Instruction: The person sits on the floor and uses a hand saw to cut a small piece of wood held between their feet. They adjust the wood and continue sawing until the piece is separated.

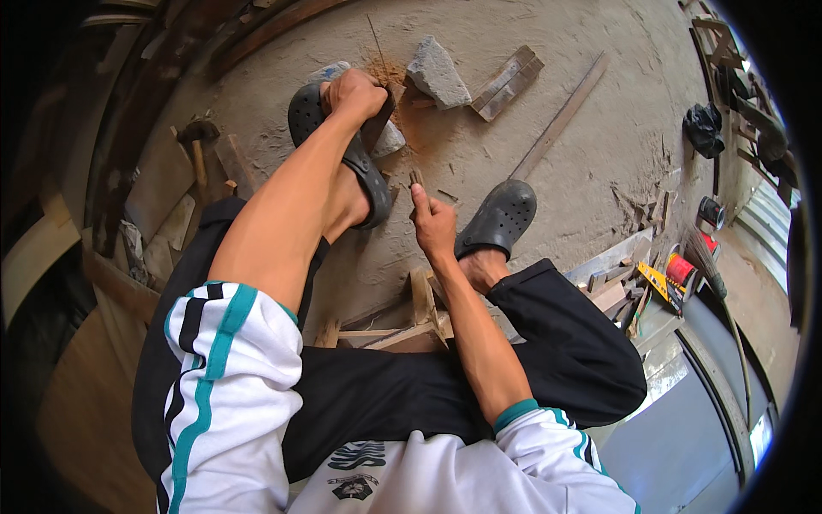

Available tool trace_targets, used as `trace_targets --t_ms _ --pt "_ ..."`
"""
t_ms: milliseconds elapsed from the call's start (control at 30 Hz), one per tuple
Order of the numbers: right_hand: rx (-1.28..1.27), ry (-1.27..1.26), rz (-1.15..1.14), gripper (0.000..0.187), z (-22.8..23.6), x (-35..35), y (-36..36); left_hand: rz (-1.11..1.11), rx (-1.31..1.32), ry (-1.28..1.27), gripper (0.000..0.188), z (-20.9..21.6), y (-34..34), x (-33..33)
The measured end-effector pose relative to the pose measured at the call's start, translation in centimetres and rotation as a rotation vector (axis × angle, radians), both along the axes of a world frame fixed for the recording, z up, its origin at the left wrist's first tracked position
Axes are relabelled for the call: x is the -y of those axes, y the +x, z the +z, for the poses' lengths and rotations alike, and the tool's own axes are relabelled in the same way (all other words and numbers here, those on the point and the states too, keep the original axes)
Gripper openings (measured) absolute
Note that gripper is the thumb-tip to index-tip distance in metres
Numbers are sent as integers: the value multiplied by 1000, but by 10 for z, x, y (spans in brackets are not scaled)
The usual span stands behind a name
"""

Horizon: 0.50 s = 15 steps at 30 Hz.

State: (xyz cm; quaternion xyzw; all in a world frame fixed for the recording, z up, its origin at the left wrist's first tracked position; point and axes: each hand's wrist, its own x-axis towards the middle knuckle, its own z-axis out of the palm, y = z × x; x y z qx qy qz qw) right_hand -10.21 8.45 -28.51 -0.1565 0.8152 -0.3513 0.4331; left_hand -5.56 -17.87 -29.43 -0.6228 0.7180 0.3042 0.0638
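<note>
My left hand is closed beside my left clog, gripping a dark brown wooden piece. A thin dark strip, seen edge-on, stands out beyond that fist; whether it joins the held piece is hidden. Orange-brown sawdust lies on the ground there. Pale stone chunks flank the fist, one close under the wooden piece and a larger one to its right. Between my feet, my right hand is closed with the thumb up along a small brown wooden piece.
A short wooden block and a long narrow wood strip lie on the sandy floor. Wood scraps sit between my legs. At right are a yellow-handled saw, red cans and a broom; a hammer rests at left.
</note>
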Motion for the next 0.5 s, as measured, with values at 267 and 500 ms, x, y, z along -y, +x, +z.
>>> trace_targets --t_ms 267,500 --pt "-13 -7 29 65 8 -5 -2 13 -7 66 34 -1 2 3" --pt "-12 4 1 66 4 -30 11 -9 -45 9 38 -12 4 3"
